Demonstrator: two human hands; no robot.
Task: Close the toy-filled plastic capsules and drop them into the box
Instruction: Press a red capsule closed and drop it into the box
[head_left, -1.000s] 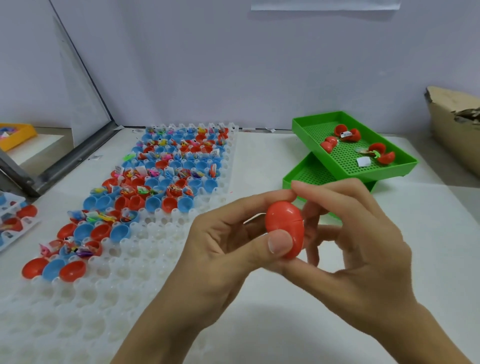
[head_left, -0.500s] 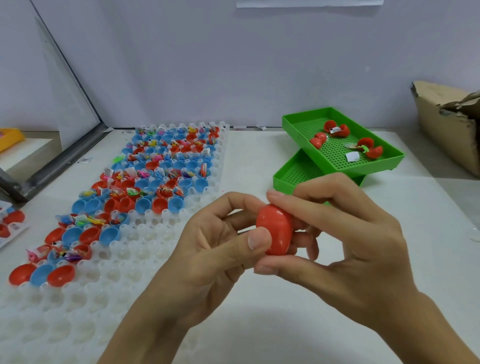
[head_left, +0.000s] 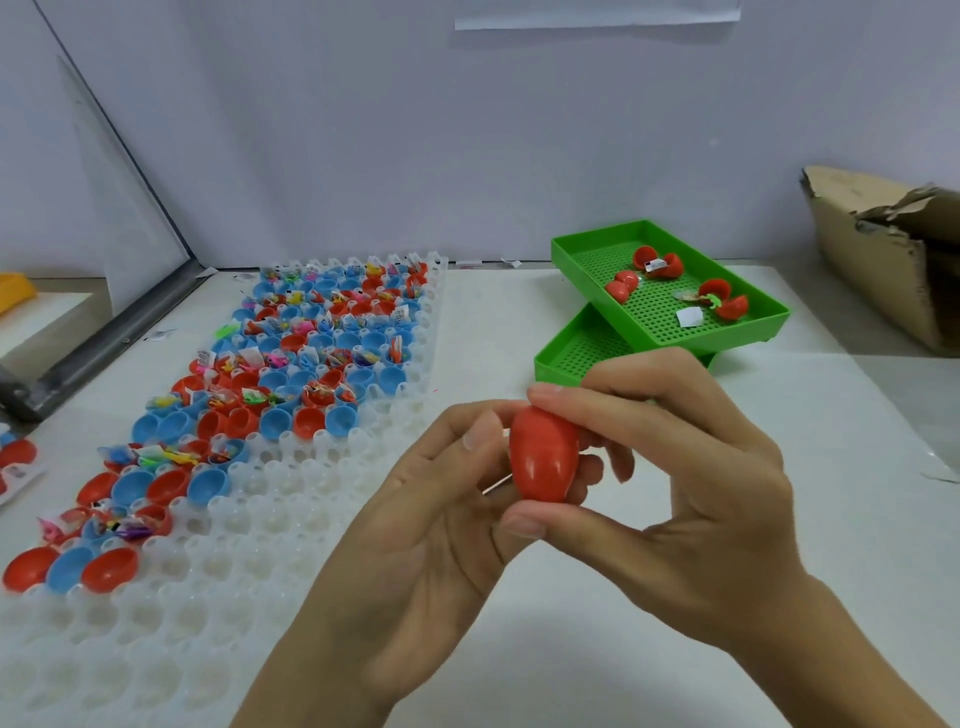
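Note:
A closed red capsule (head_left: 543, 457) is held above the table, in the middle of the view. My right hand (head_left: 696, 483) pinches it between thumb below and fingers on top. My left hand (head_left: 431, 519) curls round its left side, a fingertip against the shell. A white holder tray (head_left: 291, 525) on the left carries several open red and blue capsule halves (head_left: 311, 364) with small toys in them. The cardboard box (head_left: 883, 260) stands at the far right, open.
Two stacked green mesh trays (head_left: 582, 353) sit behind my hands, the upper one holding a few open red capsules (head_left: 657, 265) and paper slips. A slanted metal frame (head_left: 104, 332) runs along the left. A wall closes the back.
The capsule has turned in my fingers, its long axis now more upright. My left thumb has come off its front. The view has shifted left, so the box shows more.

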